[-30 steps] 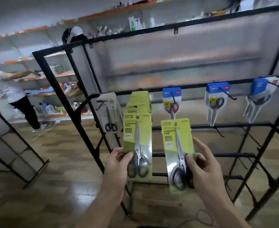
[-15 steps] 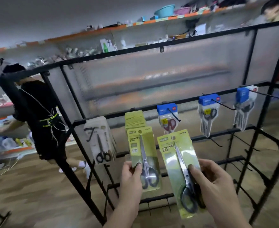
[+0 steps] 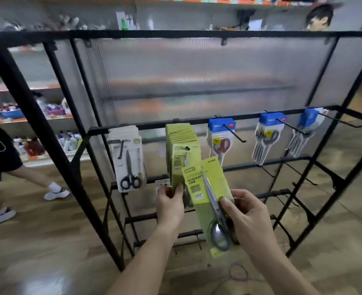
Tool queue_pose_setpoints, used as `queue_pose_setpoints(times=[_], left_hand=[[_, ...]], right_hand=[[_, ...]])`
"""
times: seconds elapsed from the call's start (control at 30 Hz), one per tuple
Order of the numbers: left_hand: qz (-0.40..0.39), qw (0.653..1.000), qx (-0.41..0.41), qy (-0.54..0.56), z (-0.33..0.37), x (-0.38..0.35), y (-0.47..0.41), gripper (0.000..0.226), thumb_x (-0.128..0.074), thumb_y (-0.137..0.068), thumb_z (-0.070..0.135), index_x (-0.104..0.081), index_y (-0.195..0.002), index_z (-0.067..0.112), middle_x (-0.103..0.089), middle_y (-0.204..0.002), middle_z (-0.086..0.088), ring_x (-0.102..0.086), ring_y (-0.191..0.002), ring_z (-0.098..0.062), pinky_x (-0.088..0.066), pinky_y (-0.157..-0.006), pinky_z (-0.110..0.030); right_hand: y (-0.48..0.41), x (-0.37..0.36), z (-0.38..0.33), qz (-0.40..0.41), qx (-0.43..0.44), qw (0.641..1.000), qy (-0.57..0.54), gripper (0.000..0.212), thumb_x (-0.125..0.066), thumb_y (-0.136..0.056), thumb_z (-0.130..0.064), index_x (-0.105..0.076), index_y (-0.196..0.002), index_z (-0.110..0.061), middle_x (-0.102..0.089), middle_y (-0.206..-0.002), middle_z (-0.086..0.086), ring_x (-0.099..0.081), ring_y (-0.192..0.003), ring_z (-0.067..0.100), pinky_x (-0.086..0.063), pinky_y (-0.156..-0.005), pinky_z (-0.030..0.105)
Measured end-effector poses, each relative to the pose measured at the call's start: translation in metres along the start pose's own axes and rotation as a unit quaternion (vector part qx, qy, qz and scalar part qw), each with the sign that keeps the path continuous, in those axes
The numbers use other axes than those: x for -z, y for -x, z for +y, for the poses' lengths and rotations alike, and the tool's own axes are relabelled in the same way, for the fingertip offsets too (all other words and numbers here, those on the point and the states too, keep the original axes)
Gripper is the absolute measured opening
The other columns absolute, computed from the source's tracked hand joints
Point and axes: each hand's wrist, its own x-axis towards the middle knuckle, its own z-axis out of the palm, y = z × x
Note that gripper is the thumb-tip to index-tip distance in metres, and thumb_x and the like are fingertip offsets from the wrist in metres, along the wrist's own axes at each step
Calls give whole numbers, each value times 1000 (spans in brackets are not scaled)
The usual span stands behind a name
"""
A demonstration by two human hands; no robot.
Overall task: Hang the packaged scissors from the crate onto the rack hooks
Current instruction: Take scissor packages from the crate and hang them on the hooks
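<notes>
Currently: left hand (image 3: 169, 204) pinches one green pack (image 3: 179, 158) at the crowded hook (image 3: 187, 148) toward the rack (image 3: 150, 126) left edge, best levelled and slid straight back; right hand (image 3: 248, 220) grips a second pack (image 3: 197, 184), tilted, in front.

Front pack (image 3: 199, 186): yellow-green card, grey-handled scissors, tilted with its top to the left, gripped at the handles by the right hand (image 3: 248, 218). Second pack (image 3: 181, 158): upright, against the matching stack hanging on the rack (image 3: 152, 126), lower edge pinched by the left hand (image 3: 169, 206).
</notes>
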Motion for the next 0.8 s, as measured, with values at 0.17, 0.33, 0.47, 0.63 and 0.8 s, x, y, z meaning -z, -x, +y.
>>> queue_pose_setpoints(times=[0.17,0.33,0.47,0.63,0.8], left_hand=[[9,999,-5,-34,1,1,-15,34,-75,-90,46,-66,-87,13,-77,-83,-5,-73,-78,-26,-61,-77,-46],[-5,999,-24,-38,-1,2,-12,33,-82,-85,37,-67,-96,9,-76,-90,-6,-71,-84,-24,-50,-69,-31],[-1,997,-51,-54,2,12,2,9,-73,-93,20,-66,-99,17,-73,-95,-4,-69,-89,-22,-54,-74,-30],[-23,991,-106,-78,9,37,15,18,-62,-99,6,-62,-113,17,-66,-108,2,-61,-93,-4,-45,-57,-3],[-27,978,-161,-130,9,59,15,22,-61,-98,6,-64,-112,23,-66,-112,7,-61,-99,1,-45,-67,0]], right_hand=[[-15,-2,-5,-13,-4,1000,1,3,-69,-97,-16,-71,-99,-15,-76,-81,3,-73,-75,15,-55,-59,20],[-41,-16,-5,-5,16,1000,0,3,-69,-97,-16,-69,-98,-13,-76,-82,3,-72,-73,11,-54,-58,19],[-61,-34,-4,-5,19,1000,1,4,-68,-98,-18,-67,-98,-14,-74,-86,7,-69,-71,11,-54,-57,21],[-75,-52,7,10,18,999,43,4,-67,-98,-24,-64,-95,-23,-71,-91,3,-69,-89,24,-60,-83,46],[-71,-61,14,2,-9,1000,17,5,-63,-101,-25,-62,-103,-21,-70,-98,3,-69,-90,16,-60,-70,32]])
